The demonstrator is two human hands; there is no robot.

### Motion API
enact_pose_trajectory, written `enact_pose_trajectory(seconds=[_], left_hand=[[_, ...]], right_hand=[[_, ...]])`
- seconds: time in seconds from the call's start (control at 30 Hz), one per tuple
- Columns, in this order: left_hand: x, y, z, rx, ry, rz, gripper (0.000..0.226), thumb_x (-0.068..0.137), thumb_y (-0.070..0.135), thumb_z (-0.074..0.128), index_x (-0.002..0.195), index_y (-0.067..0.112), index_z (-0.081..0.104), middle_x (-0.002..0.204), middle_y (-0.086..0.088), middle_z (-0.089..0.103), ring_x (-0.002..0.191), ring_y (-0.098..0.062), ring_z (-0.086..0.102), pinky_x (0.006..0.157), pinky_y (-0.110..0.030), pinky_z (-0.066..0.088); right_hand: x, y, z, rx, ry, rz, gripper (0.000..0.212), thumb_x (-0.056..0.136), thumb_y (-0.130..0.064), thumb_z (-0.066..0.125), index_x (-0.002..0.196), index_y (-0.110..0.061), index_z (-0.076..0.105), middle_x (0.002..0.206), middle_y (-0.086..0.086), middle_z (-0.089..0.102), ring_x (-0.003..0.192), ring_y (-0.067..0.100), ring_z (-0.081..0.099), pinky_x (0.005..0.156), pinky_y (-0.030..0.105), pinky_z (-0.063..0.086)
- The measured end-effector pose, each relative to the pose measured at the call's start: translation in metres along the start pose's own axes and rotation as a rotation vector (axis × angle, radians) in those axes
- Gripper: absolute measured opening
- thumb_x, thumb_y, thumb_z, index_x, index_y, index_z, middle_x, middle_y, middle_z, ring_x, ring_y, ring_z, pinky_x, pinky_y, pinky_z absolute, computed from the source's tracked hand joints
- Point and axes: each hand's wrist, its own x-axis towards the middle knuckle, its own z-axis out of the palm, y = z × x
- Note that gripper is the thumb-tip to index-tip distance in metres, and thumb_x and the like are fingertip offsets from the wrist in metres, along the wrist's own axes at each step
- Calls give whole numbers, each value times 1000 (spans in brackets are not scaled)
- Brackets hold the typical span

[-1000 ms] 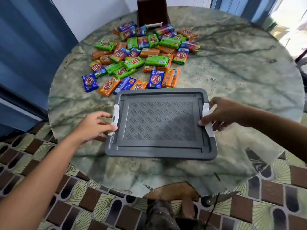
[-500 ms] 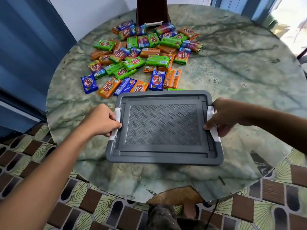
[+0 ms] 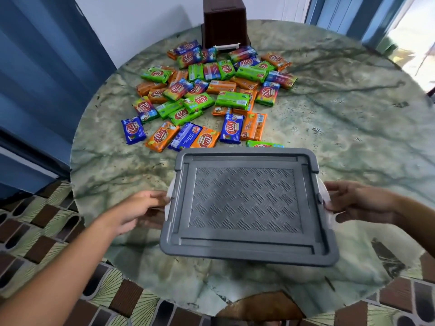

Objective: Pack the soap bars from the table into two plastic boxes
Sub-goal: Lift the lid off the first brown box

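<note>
A plastic box with a grey ribbed lid point(image 3: 244, 201) stands on the near part of the round marbled table point(image 3: 353, 118). A white latch sticks out from each short side of the lid. My left hand point(image 3: 138, 208) pinches the left latch point(image 3: 168, 203), thumb above and fingers below. At the other side, my right hand point(image 3: 353, 202) pinches the right latch point(image 3: 326, 203). Beyond the box lie several wrapped soap bars point(image 3: 200, 102) in green, orange and blue, loosely heaped. One green bar point(image 3: 263, 144) sits just behind the lid's far edge.
A dark brown box point(image 3: 223, 22) with a white clip stands at the table's far edge, behind the soap. Blue curtains hang to the left, and a patterned tiled floor point(image 3: 35, 231) surrounds the table. The right half of the tabletop is bare marble.
Both hands reached the lid's side latches and gripped them. The white latches, folded onto the lid before, now swing outward past its edges.
</note>
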Motion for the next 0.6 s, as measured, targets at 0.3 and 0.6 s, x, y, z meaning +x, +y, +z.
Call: enact_pose_trajectory(seconds=[0.3, 0.6], left_hand=[[-12, 28, 3, 453, 195, 414, 10, 84, 12, 70, 78, 4, 72, 67, -14, 66, 52, -19, 59, 44, -26, 48], [-13, 25, 20, 644, 221, 378, 32, 82, 17, 73, 76, -11, 59, 61, -9, 54, 41, -20, 65, 45, -28, 48]], right_hand=[[-26, -65, 40, -693, 436, -57, 14, 96, -8, 50, 91, 4, 54, 72, 23, 64, 54, 33, 65, 44, 30, 50], [-13, -48, 64, -658, 568, -51, 21, 83, -9, 71, 77, 8, 61, 54, 20, 66, 53, 36, 68, 44, 32, 52]])
